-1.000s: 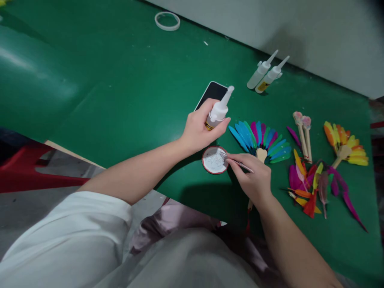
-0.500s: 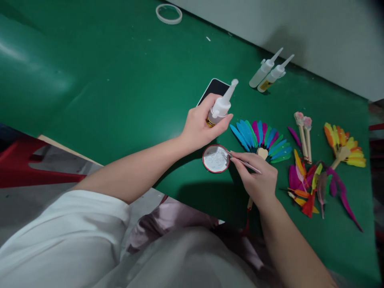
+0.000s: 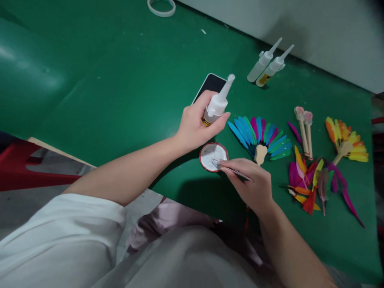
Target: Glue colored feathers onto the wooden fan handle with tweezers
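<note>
My left hand (image 3: 196, 120) is wrapped around a white glue bottle (image 3: 216, 106) with a long nozzle, held upright and tilted slightly right. My right hand (image 3: 250, 178) pinches slim metal tweezers (image 3: 238, 173). Their tips are over a small round red-rimmed dish (image 3: 206, 168) with tiny pale bits on its white inside; whether they grip a bit is too small to tell. Just beyond the right hand lies a feather fan (image 3: 261, 154) with blue, green and purple feathers, its handle mostly hidden by that hand. A dark-screened phone (image 3: 212, 83) lies partly behind the glue bottle.
Two more glue bottles (image 3: 264, 66) stand near the wall. To the right are wooden sticks with pink tops (image 3: 304, 128), a yellow-orange feather fan (image 3: 346, 144) and loose feathers (image 3: 306, 184). A tape ring (image 3: 162, 14) lies at the back; a red stool (image 3: 18, 164) is at left.
My right hand has shifted left and slightly down, bringing the tweezer tips from the dish's right rim to over its inside. The left hand still holds the glue bottle. The view has shifted slightly.
</note>
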Motion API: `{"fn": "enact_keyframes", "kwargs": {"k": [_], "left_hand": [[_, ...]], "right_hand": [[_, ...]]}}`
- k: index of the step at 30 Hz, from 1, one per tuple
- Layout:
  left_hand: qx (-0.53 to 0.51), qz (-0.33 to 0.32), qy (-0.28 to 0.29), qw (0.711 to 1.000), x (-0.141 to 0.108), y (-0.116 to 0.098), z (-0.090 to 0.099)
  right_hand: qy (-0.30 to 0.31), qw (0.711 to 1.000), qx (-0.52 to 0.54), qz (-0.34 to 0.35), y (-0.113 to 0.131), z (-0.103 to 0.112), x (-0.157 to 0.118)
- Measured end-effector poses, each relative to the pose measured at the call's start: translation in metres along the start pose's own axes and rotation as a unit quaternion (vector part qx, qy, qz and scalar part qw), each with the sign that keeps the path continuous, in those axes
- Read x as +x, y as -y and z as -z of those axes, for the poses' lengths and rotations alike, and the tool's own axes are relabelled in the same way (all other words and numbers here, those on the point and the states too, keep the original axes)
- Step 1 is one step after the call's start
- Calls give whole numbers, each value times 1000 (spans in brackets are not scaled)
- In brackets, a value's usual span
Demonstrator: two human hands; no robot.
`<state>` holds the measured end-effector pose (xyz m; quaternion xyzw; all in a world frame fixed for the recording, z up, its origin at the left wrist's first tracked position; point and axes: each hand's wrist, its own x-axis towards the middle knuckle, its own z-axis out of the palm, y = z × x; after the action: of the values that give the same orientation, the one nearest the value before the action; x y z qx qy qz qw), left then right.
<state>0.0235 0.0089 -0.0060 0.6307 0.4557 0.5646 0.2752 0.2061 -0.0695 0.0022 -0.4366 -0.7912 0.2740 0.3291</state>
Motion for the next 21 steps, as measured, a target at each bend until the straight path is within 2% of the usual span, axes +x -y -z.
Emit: {"fn": "enact_keyframes", "kwargs": {"k": [5, 13, 21], "left_hand": [[11, -13, 3, 1000, -1, 1, 0], [13, 1, 3, 1000, -2, -1, 0], [68, -42, 13, 997, -3, 1, -1]], "right_hand": [[21, 999, 24, -3, 0, 0, -1], [8, 1000, 24, -7, -1, 0, 0], [-12, 1000, 8, 1, -4, -1, 0]]}}
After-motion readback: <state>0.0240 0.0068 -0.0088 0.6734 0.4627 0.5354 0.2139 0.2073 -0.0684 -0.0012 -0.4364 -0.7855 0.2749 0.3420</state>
